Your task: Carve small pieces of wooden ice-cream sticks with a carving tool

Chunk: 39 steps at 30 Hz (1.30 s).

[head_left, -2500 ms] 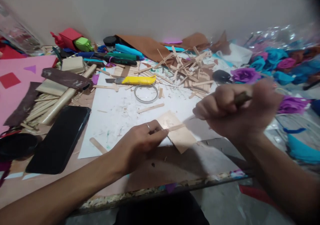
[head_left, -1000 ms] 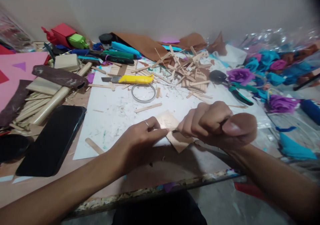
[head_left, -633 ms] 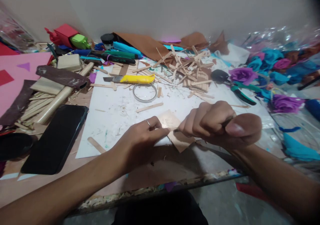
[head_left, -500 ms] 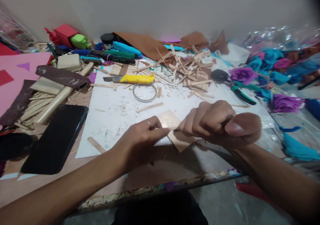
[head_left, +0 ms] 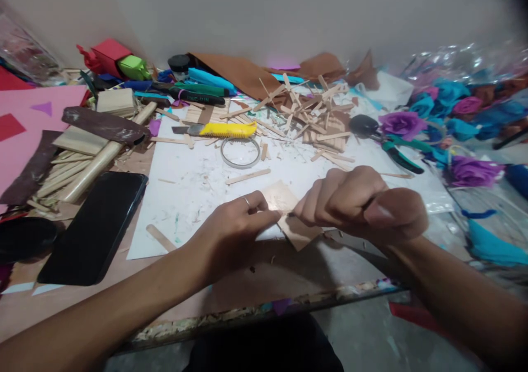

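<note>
My left hand (head_left: 241, 220), with a ring on one finger, rests by a thin square wooden piece (head_left: 303, 231). Its thumb and fingertips are pinched together over this piece; whatever lies between them is too small to make out. My right hand (head_left: 355, 204) is a fist with the thumb on top, wrapped round a thin tool. Only the tool's dark tip (head_left: 291, 214) shows, beside the left fingertips and over the wood; the fist hides the rest. The wooden piece lies partly on a white sheet (head_left: 173, 196) and reaches past its near edge.
Ahead lie a yellow utility knife (head_left: 229, 130), a metal ring (head_left: 240, 165) and a heap of craft sticks (head_left: 317, 108). A black phone (head_left: 94, 229) is on the left. Green-handled pliers (head_left: 402, 157) and purple paper roses (head_left: 402, 124) are on the right. The table's edge (head_left: 247, 314) is close.
The view has shifted very slightly. My right fist has moved a touch to the left; the left hand and the wooden piece hold their place.
</note>
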Each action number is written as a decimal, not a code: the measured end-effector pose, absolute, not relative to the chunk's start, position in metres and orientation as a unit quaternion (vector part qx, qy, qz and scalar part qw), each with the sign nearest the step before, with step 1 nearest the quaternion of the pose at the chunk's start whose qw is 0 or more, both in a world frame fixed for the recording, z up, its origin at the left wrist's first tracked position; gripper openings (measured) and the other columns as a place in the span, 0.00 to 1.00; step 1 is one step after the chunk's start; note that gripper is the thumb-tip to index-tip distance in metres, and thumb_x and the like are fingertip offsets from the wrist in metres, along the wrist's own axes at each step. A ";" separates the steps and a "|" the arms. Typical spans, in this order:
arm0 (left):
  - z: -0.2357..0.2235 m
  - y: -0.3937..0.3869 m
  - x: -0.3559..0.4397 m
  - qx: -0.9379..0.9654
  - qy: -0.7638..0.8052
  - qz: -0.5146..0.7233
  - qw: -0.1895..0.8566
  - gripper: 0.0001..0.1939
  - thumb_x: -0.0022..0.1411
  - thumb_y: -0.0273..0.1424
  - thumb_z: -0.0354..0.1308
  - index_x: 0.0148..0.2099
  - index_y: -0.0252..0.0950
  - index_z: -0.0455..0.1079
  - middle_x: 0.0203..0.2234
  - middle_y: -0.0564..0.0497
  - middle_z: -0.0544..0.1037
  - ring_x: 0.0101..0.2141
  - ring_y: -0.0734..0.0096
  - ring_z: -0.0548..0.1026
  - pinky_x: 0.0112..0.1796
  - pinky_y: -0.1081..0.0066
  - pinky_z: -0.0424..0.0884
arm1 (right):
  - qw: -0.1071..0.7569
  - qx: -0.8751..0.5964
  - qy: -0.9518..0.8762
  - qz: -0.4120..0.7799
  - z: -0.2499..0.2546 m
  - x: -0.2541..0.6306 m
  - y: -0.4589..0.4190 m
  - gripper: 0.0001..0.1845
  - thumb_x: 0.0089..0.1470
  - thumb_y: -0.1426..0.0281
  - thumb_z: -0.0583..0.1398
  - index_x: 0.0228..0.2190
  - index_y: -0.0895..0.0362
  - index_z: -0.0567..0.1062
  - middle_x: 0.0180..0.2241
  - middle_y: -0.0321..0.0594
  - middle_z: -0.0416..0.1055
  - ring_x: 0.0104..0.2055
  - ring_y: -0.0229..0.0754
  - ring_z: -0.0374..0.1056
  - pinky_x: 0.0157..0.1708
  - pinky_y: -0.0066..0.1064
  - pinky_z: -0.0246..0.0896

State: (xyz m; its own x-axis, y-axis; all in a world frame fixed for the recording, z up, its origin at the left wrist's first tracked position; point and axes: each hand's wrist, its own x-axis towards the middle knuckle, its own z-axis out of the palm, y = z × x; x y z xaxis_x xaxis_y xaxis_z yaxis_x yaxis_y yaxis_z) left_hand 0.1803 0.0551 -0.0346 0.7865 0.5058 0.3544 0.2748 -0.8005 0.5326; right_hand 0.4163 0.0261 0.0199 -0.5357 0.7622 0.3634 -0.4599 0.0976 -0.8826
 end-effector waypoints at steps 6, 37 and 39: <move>-0.041 0.054 0.180 0.905 0.221 0.260 0.256 0.08 0.70 0.32 0.62 0.50 0.39 0.77 0.37 0.50 0.73 0.33 0.73 0.72 0.33 0.72 0.66 | 0.440 -0.165 -0.568 0.676 0.024 0.414 0.030 0.25 0.56 0.70 0.58 0.18 0.52 0.47 0.19 0.28 0.38 0.22 0.35 0.33 0.26 0.35 0.34; -0.039 0.053 0.181 0.900 0.226 0.253 0.272 0.14 0.67 0.37 0.67 0.52 0.39 0.77 0.37 0.51 0.71 0.33 0.74 0.70 0.34 0.73 0.65 | 0.529 -0.114 -0.526 0.656 0.030 0.408 0.021 0.31 0.54 0.67 0.63 0.17 0.53 0.45 0.16 0.26 0.37 0.20 0.31 0.30 0.25 0.33 0.30; -0.037 0.053 0.181 0.905 0.225 0.250 0.261 0.15 0.65 0.37 0.68 0.51 0.38 0.77 0.37 0.51 0.71 0.33 0.74 0.70 0.34 0.72 0.65 | 0.521 -0.126 -0.533 0.654 0.025 0.404 0.022 0.30 0.54 0.67 0.63 0.16 0.53 0.46 0.16 0.26 0.37 0.20 0.31 0.31 0.25 0.34 0.30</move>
State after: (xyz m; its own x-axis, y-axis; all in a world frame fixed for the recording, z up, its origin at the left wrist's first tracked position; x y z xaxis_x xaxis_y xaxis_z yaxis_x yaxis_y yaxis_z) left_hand 0.1814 0.0534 -0.0366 0.7734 0.5376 0.3358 0.2760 -0.7625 0.5852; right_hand 0.4043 0.0217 0.0253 -0.4251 0.8167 0.3902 -0.5470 0.1117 -0.8296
